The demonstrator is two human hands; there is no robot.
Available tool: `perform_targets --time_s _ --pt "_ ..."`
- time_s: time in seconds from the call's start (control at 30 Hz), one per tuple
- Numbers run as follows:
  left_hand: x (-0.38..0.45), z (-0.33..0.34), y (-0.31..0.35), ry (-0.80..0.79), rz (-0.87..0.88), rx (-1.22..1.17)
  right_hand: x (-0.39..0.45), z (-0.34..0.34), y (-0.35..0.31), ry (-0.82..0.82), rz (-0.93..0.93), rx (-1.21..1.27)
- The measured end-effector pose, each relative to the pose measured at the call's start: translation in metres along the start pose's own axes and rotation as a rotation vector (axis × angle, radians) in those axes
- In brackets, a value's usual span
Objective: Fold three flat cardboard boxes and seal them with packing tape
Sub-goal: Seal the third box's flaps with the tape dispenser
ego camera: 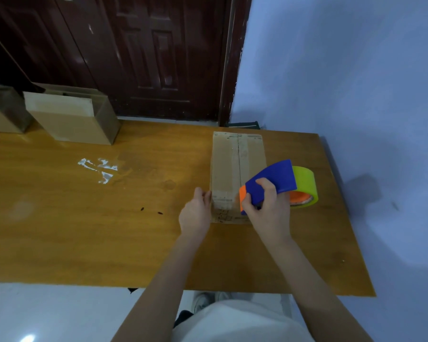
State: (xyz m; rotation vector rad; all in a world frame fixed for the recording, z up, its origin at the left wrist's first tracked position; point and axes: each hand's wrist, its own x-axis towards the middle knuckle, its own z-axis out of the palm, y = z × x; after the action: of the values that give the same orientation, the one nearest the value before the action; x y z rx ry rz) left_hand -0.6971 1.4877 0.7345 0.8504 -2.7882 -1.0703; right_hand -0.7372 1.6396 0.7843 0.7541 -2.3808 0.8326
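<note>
- The fingers (262, 187) of the right hand (267, 211) are curled round the blue plastic handle of the tape dispenser (272, 183), thumb on the near side by its orange end; a firm wrap like this looks meant to let the cutter edge be pulled down against the tape.
- The dispenser's yellow-green roll of packing tape (304, 186) hangs off the right side of the brown cardboard box (227, 164), so the roll can turn freely while the blade end meets the box's near top edge.
- The left hand (195, 213) presses against the near left corner of the same box, fingers mostly straight and holding nothing; judged by its place, it braces the box so it does not slide under the pull of the tape.
- The box stands on the orange-brown wooden worktop (109, 230), its top flaps closed and a clear strip already lying along the centre seam, which suggests the strip is about to be finished or cut at the near end.
- Far to the left of that box, at the worktop's back edge, stand two other cardboard boxes (69, 117); whether they are sealed I cannot tell.
- Between them and the taped box, white scraps of tape residue (99, 169) stick to the worktop.
</note>
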Motion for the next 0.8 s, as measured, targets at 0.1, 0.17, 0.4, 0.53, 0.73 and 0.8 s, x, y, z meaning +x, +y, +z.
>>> perform_targets --time_s 0.1,0.17,0.4,0.53,0.73,0.8 --pt "-0.001 0.006 0.001 -0.021 -0.085 -0.171 0.001 0.0 0.002 -0.012 0.063 0.034" --pt "0.0 0.007 0.003 -0.051 -0.162 -0.322 0.002 0.001 0.002 -0.027 0.066 0.031" --pt "0.009 -0.005 0.004 -0.381 -0.744 -0.796 0.001 0.001 0.002 -0.043 0.081 0.049" --pt "0.006 -0.004 -0.005 -0.452 -0.878 -0.864 0.002 0.001 0.002 -0.035 0.087 0.04" --pt "-0.025 0.007 -0.004 -0.001 -0.331 -0.888 0.002 0.002 0.004 -0.024 0.1 0.053" --pt "-0.039 0.011 0.01 -0.079 -0.183 -0.89 0.001 0.002 0.004 -0.022 0.088 0.047"
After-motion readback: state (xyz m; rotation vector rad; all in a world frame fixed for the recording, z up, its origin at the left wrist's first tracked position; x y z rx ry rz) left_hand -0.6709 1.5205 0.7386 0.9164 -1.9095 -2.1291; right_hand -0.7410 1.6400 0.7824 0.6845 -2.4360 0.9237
